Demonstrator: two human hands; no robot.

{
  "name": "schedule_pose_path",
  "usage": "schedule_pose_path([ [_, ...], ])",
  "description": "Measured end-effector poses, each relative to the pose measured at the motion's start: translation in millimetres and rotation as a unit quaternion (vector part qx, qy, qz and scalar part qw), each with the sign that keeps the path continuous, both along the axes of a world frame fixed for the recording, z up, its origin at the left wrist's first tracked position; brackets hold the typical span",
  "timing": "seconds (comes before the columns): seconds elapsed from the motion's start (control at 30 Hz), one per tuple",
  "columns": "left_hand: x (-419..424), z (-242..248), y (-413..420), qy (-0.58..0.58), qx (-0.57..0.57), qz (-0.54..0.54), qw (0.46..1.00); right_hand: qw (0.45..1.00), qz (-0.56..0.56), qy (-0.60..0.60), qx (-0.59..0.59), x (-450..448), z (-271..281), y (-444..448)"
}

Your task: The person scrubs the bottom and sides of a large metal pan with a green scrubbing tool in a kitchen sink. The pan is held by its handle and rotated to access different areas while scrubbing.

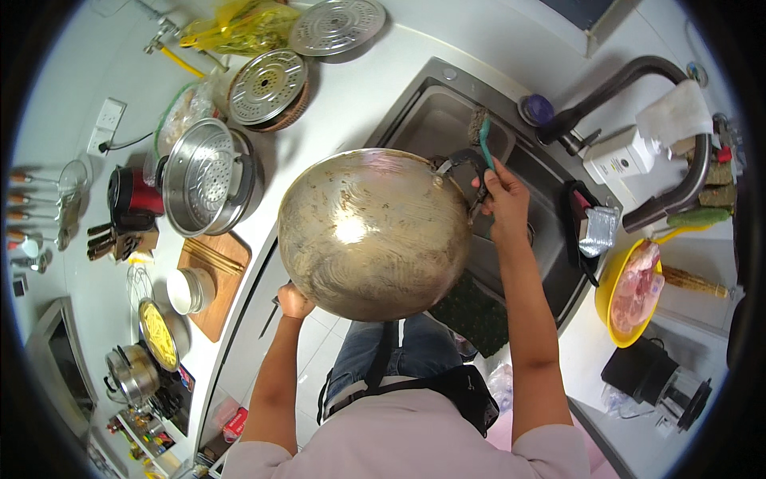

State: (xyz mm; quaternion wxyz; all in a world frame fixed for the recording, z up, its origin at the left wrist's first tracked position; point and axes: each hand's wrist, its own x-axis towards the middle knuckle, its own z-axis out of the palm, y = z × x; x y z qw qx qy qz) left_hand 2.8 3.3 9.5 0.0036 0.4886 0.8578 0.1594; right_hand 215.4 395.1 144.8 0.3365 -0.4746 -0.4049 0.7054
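A large metal wok [365, 257] is held up before me, its rounded, scratched underside facing the camera. My left hand [295, 301] grips it at the lower left; the wok's body hides part of the fingers. At the right, my right hand [504, 193] is closed around the teal handle of a scrubber [484, 135] and the wok's dark loop handle [470, 158]. The scrubber's head is a grey steel-wool pad, pointing away from me over the sink [413, 114]. The wok hangs partly over the sink's near left edge.
A dark faucet [598, 96] arches over the sink's right side. Left on the counter stand a steamer pot [206, 179], steamer plates [269, 84] and a cutting board [224, 287] with chopsticks and bowls. A yellow basin [605, 299] of raw meat sits at right; a dark mat [473, 314] hangs below the sink.
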Motion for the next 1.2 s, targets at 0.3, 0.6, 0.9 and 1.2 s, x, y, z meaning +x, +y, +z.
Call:
schedule_pose_path([
  [0.3,-33,-16,-9,-0.039,-0.067,-0.045,0.996,0.995,-0.062,-0.025,-0.080,26,-49,-29],
  [0.6,-40,-45,-14,-0.058,-0.085,-0.068,0.992,0.987,-0.089,-0.062,-0.117,34,-87,-42],
  [0.9,-39,-48,-21,-0.054,-0.106,-0.051,0.992,0.985,-0.048,-0.111,-0.123,40,-99,-36],
  [1.2,-30,-22,-10,-0.048,-0.152,-0.006,0.987,0.802,0.269,-0.403,0.351,42,-78,38],
])
